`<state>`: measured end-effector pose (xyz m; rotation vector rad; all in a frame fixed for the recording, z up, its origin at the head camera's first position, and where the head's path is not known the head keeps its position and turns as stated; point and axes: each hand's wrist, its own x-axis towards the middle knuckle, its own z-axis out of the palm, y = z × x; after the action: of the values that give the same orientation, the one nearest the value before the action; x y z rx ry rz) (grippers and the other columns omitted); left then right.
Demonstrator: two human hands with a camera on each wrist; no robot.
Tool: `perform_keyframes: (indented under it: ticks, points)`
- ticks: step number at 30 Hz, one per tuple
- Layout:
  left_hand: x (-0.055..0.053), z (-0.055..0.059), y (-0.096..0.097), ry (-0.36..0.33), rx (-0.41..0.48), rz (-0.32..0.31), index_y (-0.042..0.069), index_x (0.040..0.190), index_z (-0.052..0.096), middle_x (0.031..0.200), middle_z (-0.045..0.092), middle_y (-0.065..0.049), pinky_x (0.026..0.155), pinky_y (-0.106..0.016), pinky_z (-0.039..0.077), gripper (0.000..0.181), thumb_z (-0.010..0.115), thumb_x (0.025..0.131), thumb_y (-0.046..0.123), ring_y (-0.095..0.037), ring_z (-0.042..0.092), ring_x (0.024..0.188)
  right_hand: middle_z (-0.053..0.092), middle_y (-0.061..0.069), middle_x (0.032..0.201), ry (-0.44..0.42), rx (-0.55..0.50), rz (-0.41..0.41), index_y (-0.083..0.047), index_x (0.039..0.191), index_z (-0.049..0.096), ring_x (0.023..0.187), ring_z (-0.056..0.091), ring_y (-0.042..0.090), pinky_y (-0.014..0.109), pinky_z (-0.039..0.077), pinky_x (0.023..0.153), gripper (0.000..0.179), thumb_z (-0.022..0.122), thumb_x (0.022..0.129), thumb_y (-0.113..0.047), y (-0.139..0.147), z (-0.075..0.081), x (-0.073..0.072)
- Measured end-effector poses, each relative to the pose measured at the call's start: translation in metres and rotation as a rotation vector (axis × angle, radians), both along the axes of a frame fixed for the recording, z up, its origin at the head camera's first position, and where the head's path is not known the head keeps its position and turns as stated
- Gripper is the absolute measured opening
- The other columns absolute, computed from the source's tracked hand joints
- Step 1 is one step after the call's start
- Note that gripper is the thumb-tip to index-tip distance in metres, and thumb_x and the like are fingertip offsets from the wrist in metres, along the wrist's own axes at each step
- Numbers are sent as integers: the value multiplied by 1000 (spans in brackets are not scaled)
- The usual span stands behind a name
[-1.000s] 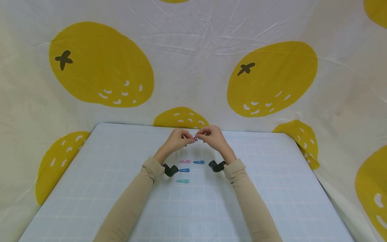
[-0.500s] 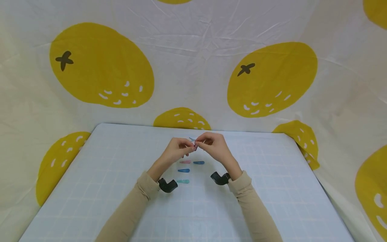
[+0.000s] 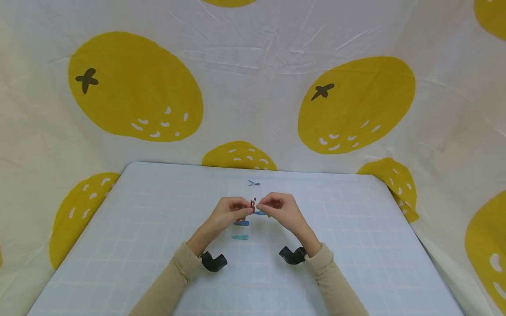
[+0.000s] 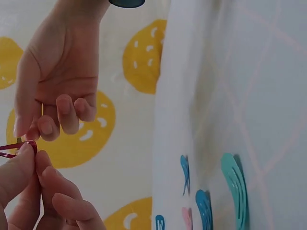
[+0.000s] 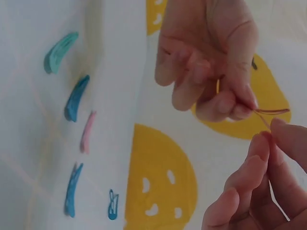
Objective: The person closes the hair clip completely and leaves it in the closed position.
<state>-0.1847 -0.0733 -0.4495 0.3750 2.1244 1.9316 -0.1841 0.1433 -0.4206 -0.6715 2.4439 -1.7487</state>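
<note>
My left hand (image 3: 227, 212) pinches a dark red snap hair clip (image 3: 253, 205) between thumb and forefinger, its two prongs spread in a V. The right hand (image 3: 281, 210) meets it from the other side; in the right wrist view its thumb and fingertip close at one prong of the red clip (image 5: 276, 111). Below the hands lie a blue hair clip (image 3: 261, 213), another blue clip (image 3: 241, 223) and a teal clip (image 3: 240, 237). A pink clip (image 5: 88, 132) shows in the wrist views; the left hand hides it in the head view.
Farther back on the pale checked tabletop (image 3: 166, 193) lies a blue clip (image 3: 254, 183) with its prongs apart. A white cloth with yellow fruit shapes (image 3: 136, 87) hangs behind the table's far edge. Black wrist mounts (image 3: 214, 262) sit under both forearms.
Both hands have drawn back toward the body with the red clip, which now points up. The spread blue clip at the back has come into full view, while the pink one became covered.
</note>
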Motion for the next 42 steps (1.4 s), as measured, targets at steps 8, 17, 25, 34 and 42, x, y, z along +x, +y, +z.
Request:
perform_keyframes:
  ticks: [8,17,25,34,42]
  points:
    - [8,-20,-5,52,46,-78,11,95,76,91,69,-4,64,-30,47,11,75,89,21,-27,58,80,67,22,84,-200,-47,144,9,99,70,68,57,18,31,49,67,23,66,96,-13,4,-28,8]
    - [12,-34,-6,162,122,-209,2,97,77,91,71,-8,111,-43,32,10,74,88,5,-30,62,102,63,5,79,-348,-173,366,14,95,64,67,53,14,26,46,66,30,62,98,-16,5,-59,15]
    - [11,-43,-5,243,127,-282,-3,102,76,93,73,-9,116,-46,22,15,69,89,-3,-23,66,90,60,-3,75,-528,-324,338,-5,86,67,63,50,9,24,43,62,15,63,97,-14,4,-69,22]
    - [14,-40,-6,159,50,-273,2,106,76,94,73,-8,74,-26,52,16,66,94,4,-18,63,83,59,-3,72,-553,-374,274,-12,83,71,62,49,9,23,43,60,16,63,97,-11,6,-74,23]
    - [11,-36,-14,88,-19,-253,1,107,74,90,73,-14,67,-29,50,18,63,97,10,-34,59,76,57,-2,69,-524,-361,174,-6,84,69,61,47,11,24,42,59,13,65,96,-11,8,-70,21]
